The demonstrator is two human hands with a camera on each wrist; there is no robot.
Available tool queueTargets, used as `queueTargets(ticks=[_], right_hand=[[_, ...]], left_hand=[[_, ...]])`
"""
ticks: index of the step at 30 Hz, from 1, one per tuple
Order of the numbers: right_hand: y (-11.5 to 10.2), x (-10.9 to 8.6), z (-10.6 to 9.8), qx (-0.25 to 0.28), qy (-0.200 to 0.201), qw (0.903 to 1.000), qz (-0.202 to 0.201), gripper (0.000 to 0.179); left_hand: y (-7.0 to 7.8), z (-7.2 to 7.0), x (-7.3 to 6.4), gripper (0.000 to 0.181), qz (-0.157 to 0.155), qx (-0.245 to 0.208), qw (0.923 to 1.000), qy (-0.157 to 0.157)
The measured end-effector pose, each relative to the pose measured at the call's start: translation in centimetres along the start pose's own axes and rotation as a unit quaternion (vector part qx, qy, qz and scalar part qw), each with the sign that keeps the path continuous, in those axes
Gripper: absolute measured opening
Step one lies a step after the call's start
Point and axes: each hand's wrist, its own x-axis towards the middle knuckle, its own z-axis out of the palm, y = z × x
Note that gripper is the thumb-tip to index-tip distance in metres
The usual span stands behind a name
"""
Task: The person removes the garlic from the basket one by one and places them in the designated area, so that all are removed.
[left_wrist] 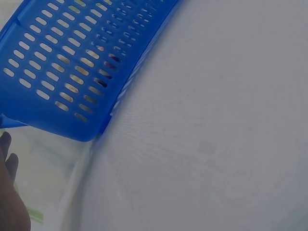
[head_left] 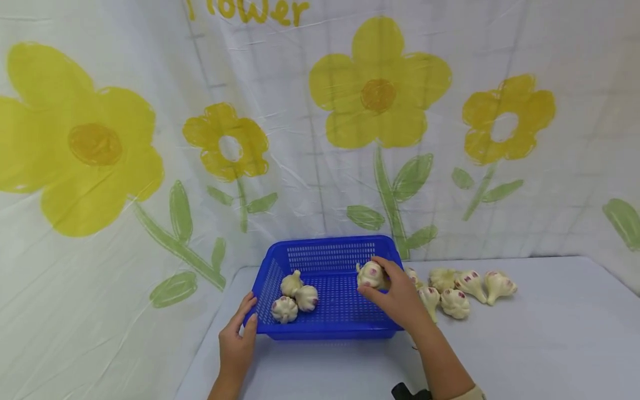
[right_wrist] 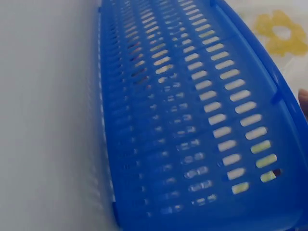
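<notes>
In the head view my right hand point(head_left: 400, 294) pinches a garlic bulb point(head_left: 371, 275) between thumb and fingers, over the right side of a blue plastic basket point(head_left: 330, 328). Three more garlic bulbs point(head_left: 284, 309) sit close together in the basket's left half. My left hand point(head_left: 236, 344) is at the basket's front left corner, its fingers and thumb loosely extended against the rim. The left wrist view shows part of that hand point(left_wrist: 12, 192) below the basket's slotted wall point(left_wrist: 57, 62). From the right wrist, the slotted side point(right_wrist: 192, 120) hides most of the contents.
Several garlic bulbs point(head_left: 455, 304) lie in a group on the white tabletop point(head_left: 540, 333), right of the basket. Behind stands a white sheet point(head_left: 290, 66) painted with yellow flowers. A black object point(head_left: 407, 392) shows at the bottom edge near the right forearm.
</notes>
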Motion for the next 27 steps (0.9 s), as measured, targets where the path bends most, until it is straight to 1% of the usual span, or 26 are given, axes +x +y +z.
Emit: queueTargets(ticks=[6,8,12,17,19,21,27], right_hand=[[1.1,0.0,-1.7,0.000,0.029,0.9994,0.021,0.078],[1.4,-0.1,-2.7,-0.003,0.040,0.9985,0.037,0.079],[2.2,-0.3,-5.0,-0.009,0.065,0.9950,0.075,0.082],[3.2,-1.0,-8.5,-0.006,0.106,0.9865,0.125,0.087],[3.7,-1.2,-9.6,-0.006,0.132,0.9807,0.144,0.087],[4.2,-1.5,-10.7,-0.008,0.163,0.9728,0.165,0.087],[6.4,-2.3,-12.9,-0.013,0.261,0.9412,0.214,0.083]], left_hand=[[0.1,-0.1,-0.1,0.033,-0.005,0.000,1.0000,0.000],[0.2,-0.2,-0.1,0.033,-0.005,0.000,1.0000,0.000],[0.2,-0.1,0.0,0.033,-0.005,0.001,1.0000,-0.006],[0.2,-0.2,0.0,0.034,-0.010,0.007,0.9999,-0.010],[0.2,-0.2,-0.1,0.033,-0.011,0.008,0.9999,-0.009],[0.2,-0.2,-0.1,0.033,-0.009,0.012,0.9999,-0.008],[0.2,-0.1,0.0,0.033,0.003,0.016,0.9998,-0.007]])
